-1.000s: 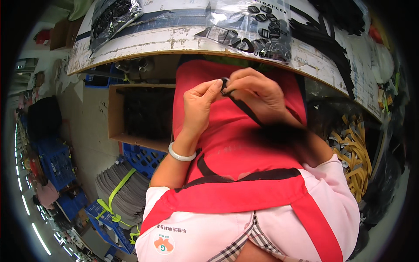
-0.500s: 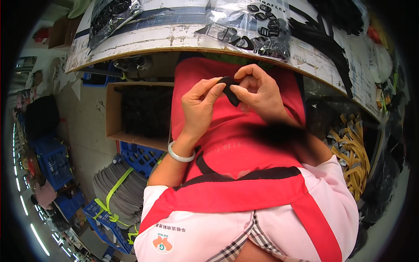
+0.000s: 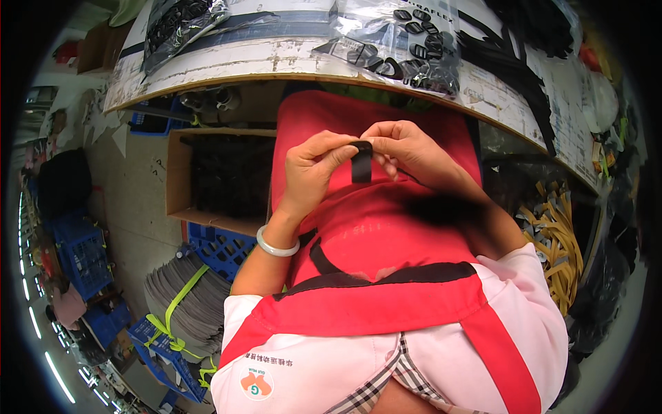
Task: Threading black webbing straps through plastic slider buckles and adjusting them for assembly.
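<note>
From where I stand, the person has a short black strap (image 3: 361, 169) out in front, above the lap of the red apron (image 3: 331, 234), and it sits right between the two hands, touching both, so neither hand is nearer to it than the other. The left hand (image 3: 310, 169) comes in from the person's left and pinches the far end of the strap between thumb and forefinger, with the other fingers folded behind. The right hand (image 3: 414, 152) meets it from the other side, thumb and forefinger closed on that same end, its remaining fingers loosely curled below. The fingertips of the two hands are just beside each other there. From that pinched end the strap's visible length points back toward the person's belly, its long axis running crosswise to the line from hand to hand, its near end free over the apron. The pinched part looks thicker and darker, but whether it is a fold or a small buckle under the fingers I cannot tell. A pale bracelet (image 3: 277, 247) circles the left wrist. Beyond the hands, well apart from them, is the table (image 3: 276, 67), with a clear bag of black buckles (image 3: 431, 48) close to its near edge and a bunch of black straps (image 3: 514, 69) to the right of that. Down on the left an open cardboard box (image 3: 178, 172) holds something dark that I cannot make out.
</note>
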`<state>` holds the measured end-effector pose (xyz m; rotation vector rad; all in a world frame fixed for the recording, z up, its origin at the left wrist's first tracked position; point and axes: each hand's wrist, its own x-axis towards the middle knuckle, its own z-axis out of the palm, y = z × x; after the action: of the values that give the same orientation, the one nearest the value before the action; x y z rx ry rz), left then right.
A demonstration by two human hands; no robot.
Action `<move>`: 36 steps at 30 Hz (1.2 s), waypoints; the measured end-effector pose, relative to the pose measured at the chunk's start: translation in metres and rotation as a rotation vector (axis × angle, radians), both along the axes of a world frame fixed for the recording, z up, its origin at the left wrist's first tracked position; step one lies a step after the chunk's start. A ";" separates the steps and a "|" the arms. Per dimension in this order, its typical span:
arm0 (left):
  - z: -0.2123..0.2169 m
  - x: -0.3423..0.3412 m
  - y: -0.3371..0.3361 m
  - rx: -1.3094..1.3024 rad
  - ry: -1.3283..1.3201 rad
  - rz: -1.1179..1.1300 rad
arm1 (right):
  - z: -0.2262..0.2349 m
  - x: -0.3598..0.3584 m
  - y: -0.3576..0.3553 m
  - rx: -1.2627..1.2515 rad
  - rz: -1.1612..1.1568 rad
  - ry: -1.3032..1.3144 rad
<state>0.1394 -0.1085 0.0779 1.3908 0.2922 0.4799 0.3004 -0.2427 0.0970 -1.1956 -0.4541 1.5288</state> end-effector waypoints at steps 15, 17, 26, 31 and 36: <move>0.008 -0.038 0.007 -0.069 0.157 0.047 | -0.005 -0.012 0.021 -0.029 0.163 -0.016; 0.012 -0.038 0.005 0.045 0.132 0.046 | -0.006 -0.011 0.018 -0.020 0.293 0.082; 0.011 -0.061 0.020 -0.258 0.233 -0.002 | -0.016 0.003 0.031 -0.053 -0.046 -0.336; 0.037 -0.138 0.084 -0.027 0.450 0.387 | -0.036 0.013 0.010 0.021 -0.024 -0.353; 0.042 -0.158 0.120 0.854 0.715 0.737 | -0.054 0.012 0.002 -0.070 0.035 -0.345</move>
<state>-0.0190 0.0110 0.1200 2.2655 1.3279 0.7369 0.3128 -0.2404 0.0430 -1.5217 -0.6553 1.3788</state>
